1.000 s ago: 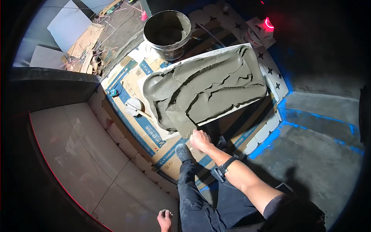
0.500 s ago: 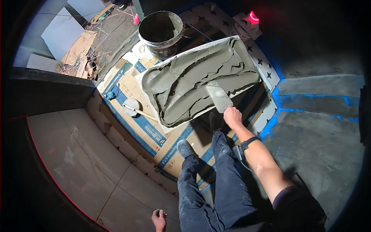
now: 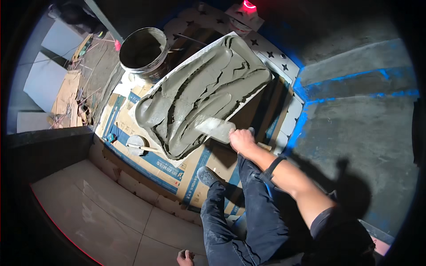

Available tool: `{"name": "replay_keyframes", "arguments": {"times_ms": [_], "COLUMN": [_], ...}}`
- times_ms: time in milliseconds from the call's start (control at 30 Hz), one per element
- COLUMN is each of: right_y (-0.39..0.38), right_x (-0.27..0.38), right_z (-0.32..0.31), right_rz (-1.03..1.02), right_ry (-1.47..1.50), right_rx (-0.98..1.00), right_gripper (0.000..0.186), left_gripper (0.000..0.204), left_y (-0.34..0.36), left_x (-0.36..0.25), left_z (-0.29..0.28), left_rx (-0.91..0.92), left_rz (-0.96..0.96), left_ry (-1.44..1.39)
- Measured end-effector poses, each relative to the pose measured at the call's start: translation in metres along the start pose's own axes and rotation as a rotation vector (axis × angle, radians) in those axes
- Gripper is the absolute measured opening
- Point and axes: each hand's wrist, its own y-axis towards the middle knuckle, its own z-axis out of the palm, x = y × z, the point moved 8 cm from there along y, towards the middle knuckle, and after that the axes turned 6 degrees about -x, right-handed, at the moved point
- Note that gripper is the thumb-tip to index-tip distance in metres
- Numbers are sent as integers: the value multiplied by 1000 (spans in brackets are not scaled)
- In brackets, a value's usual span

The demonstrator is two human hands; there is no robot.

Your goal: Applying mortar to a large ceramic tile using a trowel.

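My right hand (image 3: 242,141) is closed around the handle of a flat trowel (image 3: 218,128). The trowel's blade lies against grey mortar (image 3: 202,84), near the edge closest to me. Thick ridges and dark furrows run through the mortar, which covers most of a pale rectangular slab (image 3: 176,160). At the bottom edge of the view is my left hand (image 3: 185,258), only partly visible, its fingers curled with nothing seen in them. It is away from the slab, above the large floor tiles.
Beyond the slab's far left stands a mortar-smeared bucket (image 3: 143,49). A mallet with a pale handle (image 3: 136,144) and a small teal tool (image 3: 111,137) lie on cardboard (image 3: 197,179). A red light (image 3: 249,4) glows at the back; a blue-edged wall (image 3: 355,128) rises at right.
The trowel and my right hand have moved toward the near left across the mortar, leaving a smoothed streak. My view has shifted. The left hand sits lower in view.
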Motion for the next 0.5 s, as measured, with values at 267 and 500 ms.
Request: {"name": "replay_keyframes", "arguments": {"times_ms": [267,500], "right_y": [4,-60], "right_x": [-130,60], "right_z": [3,92], "right_rz": [730,425], "right_ry": [509,665], "right_rx": [155,-223], "right_gripper": [32,31], "left_gripper": [24,27], "left_y": [18,18], "left_x": [-2,-61], "left_z": [-11,33], "left_rx": [-41,83], "left_rz": [20,14], "left_ry": [6,115]}}
